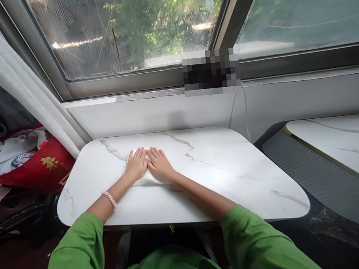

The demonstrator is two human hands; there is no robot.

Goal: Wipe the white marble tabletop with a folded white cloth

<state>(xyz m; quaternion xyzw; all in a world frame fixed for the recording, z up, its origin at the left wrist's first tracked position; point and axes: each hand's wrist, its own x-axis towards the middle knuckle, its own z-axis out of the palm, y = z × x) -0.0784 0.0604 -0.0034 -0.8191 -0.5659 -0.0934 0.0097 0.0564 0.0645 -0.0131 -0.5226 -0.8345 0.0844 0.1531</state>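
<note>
Green shirt [172,262] is nearest, w/ both sleeves reaching fwd. to a white table [223,193] w/ grey veins, under the window [162,22]. On the table, left of its middle & nearer to its far edge, lies a white cloth [148,180], which seems to be folded or gathered into a small pad. Left hand [137,165] & right hand [160,164] are both on top of it, side by side, backs up, thumbs about touching. Fingers of both hands are straight & flat, so neither one grips; the cloth is only under the palms, prob. pressed.

About progress: I judge the work w/ the cloth to be in the middle. Done: cloth is laid on the table & both hands are placed on it. Not yet done: letting it go. How much of the cloth is finished I can't tell, b/c the hands cover most of it & its layers don't show.

Also a pink-white bracelet [110,199] is on the left wrist. To the left, a red bag [53,163] w/ light-coloured clothes [12,151] stands next to the white curtain [24,77], well apart from the hands.
</note>
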